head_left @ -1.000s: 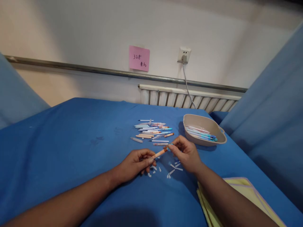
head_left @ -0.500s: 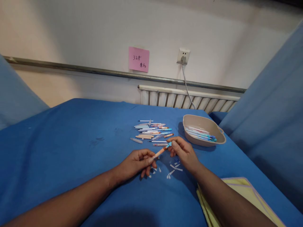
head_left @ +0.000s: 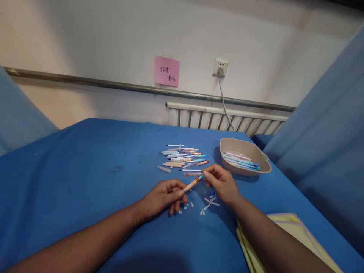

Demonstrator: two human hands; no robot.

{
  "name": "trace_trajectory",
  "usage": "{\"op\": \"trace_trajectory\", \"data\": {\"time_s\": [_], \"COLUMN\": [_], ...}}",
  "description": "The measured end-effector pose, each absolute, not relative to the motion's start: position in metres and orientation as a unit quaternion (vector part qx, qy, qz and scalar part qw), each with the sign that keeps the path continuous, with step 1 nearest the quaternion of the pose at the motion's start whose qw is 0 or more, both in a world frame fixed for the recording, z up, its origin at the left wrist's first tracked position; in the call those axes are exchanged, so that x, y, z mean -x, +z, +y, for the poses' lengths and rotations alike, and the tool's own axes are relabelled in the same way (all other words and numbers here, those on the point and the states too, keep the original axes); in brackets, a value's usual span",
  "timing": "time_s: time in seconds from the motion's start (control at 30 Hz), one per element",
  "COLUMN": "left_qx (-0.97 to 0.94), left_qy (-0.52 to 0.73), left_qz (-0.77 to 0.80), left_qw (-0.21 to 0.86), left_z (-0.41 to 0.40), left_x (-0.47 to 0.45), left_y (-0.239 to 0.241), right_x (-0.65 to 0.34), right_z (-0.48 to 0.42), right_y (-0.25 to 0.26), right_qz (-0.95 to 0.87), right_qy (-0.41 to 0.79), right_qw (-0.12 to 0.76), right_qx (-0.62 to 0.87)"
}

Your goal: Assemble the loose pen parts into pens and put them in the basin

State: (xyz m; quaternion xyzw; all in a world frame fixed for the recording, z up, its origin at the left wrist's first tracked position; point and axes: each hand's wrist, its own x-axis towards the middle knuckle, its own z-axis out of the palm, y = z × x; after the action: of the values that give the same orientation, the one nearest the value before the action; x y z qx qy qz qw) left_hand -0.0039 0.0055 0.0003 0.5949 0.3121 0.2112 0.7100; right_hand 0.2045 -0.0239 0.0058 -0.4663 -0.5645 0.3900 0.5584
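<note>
The left hand (head_left: 163, 195) rests on the blue cloth (head_left: 85, 163) at lower centre of the frame, thumb and forefinger closed narrowly on the lower end of an orange pen (head_left: 191, 184). The remaining fingers are curled under toward the cloth. The pen slants up and to the right across the gap between the two hands, clear of the cloth, with its blue tip at the upper end. The right hand (head_left: 222, 184), just right of centre, pinches that blue tip between thumb and forefinger, with the other fingers loosely bent behind. Small white pieces (head_left: 209, 203) lie scattered on the cloth directly below the pen, between the two wrists. A loose pile of pens (head_left: 182, 156) lies on the cloth just above the hands, near the frame centre. A beige dish (head_left: 241, 170) stands right of the pile, near the right hand, and contains several blue and pink pens (head_left: 241, 159). A yellow cloth (head_left: 287, 223) lies at lower right, partly under the right forearm. On the wall in the upper half of the frame are a pink note (head_left: 167, 71), a socket (head_left: 221, 67) with a cable, and a radiator (head_left: 222, 119) below them.
</note>
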Motion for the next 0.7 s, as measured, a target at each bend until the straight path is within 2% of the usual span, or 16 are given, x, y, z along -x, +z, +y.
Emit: {"op": "trace_trajectory", "data": {"time_s": [0.4, 0.7], "left_qx": [-0.611, -0.594], "left_qy": [0.178, 0.16], "left_qz": [0.32, 0.293], "left_qw": [0.702, 0.732], "left_z": [0.0061, 0.0065], "left_x": [0.0058, 0.0052], "left_y": [-0.002, -0.0026], "right_x": [-0.2059, -0.2062], "right_z": [-0.0225, -0.0223], "right_y": [0.0021, -0.0017], "right_qz": [-0.591, -0.582], "right_qy": [0.336, 0.367], "right_qw": [0.522, 0.506], "right_qx": [0.516, 0.52]}}
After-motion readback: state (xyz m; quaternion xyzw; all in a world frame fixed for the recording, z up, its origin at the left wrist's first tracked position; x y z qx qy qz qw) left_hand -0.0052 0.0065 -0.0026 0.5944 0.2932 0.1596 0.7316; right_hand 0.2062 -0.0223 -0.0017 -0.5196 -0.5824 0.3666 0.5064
